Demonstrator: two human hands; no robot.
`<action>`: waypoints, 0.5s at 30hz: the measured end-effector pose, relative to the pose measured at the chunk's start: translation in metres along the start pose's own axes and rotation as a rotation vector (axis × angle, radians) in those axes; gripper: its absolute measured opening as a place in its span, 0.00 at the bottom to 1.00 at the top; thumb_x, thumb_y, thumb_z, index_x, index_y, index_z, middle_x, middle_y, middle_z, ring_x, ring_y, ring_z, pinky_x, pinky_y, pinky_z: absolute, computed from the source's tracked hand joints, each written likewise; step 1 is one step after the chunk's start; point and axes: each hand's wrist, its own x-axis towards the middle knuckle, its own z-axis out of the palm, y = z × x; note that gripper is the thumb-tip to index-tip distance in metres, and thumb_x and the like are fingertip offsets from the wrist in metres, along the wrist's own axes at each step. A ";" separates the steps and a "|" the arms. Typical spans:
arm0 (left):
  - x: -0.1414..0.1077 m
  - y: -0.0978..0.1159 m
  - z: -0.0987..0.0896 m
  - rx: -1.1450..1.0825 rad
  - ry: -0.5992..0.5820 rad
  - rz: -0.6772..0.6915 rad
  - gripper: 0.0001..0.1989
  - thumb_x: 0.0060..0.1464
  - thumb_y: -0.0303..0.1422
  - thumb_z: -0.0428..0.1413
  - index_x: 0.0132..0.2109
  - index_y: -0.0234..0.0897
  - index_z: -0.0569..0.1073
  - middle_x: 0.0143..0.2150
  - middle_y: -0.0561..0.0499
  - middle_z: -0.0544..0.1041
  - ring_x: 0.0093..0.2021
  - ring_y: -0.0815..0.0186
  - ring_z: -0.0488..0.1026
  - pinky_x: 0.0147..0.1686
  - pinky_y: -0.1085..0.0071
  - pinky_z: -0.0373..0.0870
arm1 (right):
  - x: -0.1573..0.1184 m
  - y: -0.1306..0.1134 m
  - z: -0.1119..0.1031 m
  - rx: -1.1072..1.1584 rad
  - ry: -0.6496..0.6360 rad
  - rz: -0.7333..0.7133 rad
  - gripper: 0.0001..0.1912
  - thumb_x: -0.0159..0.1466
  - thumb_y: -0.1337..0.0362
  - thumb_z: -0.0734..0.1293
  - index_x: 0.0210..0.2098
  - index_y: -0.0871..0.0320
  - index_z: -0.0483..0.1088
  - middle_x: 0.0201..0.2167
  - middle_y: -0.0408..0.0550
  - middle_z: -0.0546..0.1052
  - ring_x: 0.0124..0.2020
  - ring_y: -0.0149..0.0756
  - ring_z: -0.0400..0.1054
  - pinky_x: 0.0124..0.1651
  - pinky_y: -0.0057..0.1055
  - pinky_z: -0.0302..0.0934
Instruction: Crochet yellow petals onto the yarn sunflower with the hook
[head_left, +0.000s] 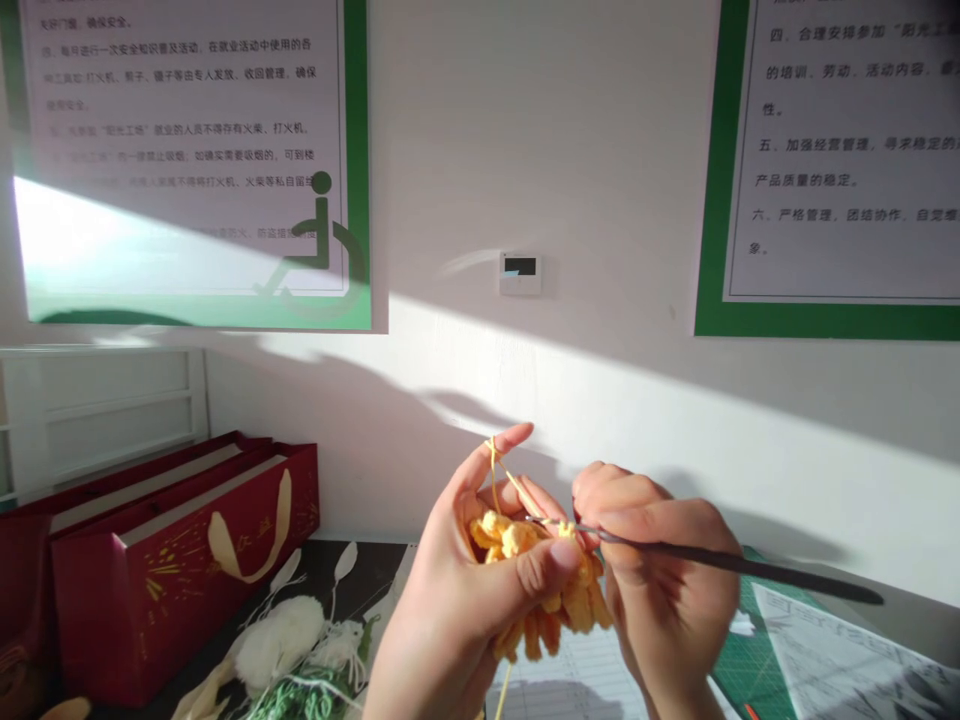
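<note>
"looking at our two hands, where do we find the yellow, soft yarn piece with many petal-like lobes?"

"it is between them, but mostly in our left hand. the thumb presses on it from the near side, and the lobes hang below."

"and how do the fingers of our right hand stand?"

"they are closed, pinching the thin, dark, long-handled hook just beside the right edge of the piece."

"which way does the hook lie?"

"its long axis goes nearly sideways, the handle sloping a little down to the right. the thin tip points left, across the top edge of the piece, so it is nearer to our left thumb than the handle is."

"what about the left index finger?"

"it is raised and stretched out, with a thin yellow strand of yarn around it. from there the strand slopes down and right, toward the tip."

"does the tip already catch this strand?"

"we cannot tell, it is too small for us. we can only say that they meet or nearly meet, above the left thumb."
</note>
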 end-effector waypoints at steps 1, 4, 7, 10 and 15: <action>-0.001 0.001 0.000 0.007 -0.011 0.000 0.44 0.44 0.27 0.76 0.67 0.39 0.68 0.32 0.53 0.78 0.31 0.65 0.77 0.30 0.72 0.73 | 0.000 -0.001 0.001 0.028 0.036 0.027 0.06 0.71 0.70 0.66 0.43 0.52 0.72 0.27 0.42 0.76 0.27 0.35 0.67 0.36 0.42 0.65; -0.002 0.004 0.000 0.038 -0.032 -0.013 0.43 0.44 0.28 0.76 0.66 0.43 0.70 0.31 0.54 0.78 0.30 0.66 0.75 0.29 0.73 0.72 | 0.000 -0.007 0.002 0.057 0.119 0.106 0.05 0.73 0.69 0.64 0.43 0.52 0.71 0.26 0.41 0.77 0.27 0.34 0.66 0.38 0.39 0.64; -0.002 0.007 0.000 0.057 -0.070 -0.042 0.38 0.44 0.29 0.76 0.62 0.42 0.74 0.31 0.54 0.78 0.29 0.68 0.73 0.29 0.74 0.71 | 0.004 -0.012 0.001 0.124 0.134 0.211 0.05 0.74 0.66 0.63 0.41 0.52 0.69 0.24 0.39 0.73 0.26 0.32 0.66 0.35 0.34 0.64; -0.003 0.007 0.000 0.085 -0.089 -0.026 0.31 0.46 0.31 0.75 0.57 0.42 0.78 0.31 0.54 0.78 0.28 0.69 0.72 0.28 0.75 0.68 | 0.010 -0.014 0.002 0.296 0.082 0.417 0.09 0.75 0.62 0.61 0.37 0.53 0.67 0.21 0.38 0.68 0.24 0.30 0.62 0.30 0.30 0.63; -0.005 0.002 0.002 0.223 0.042 0.075 0.27 0.48 0.35 0.75 0.56 0.44 0.79 0.34 0.54 0.76 0.29 0.69 0.72 0.24 0.75 0.64 | 0.006 -0.012 0.007 0.267 0.062 0.622 0.10 0.73 0.58 0.65 0.34 0.53 0.68 0.30 0.41 0.71 0.31 0.31 0.66 0.38 0.31 0.67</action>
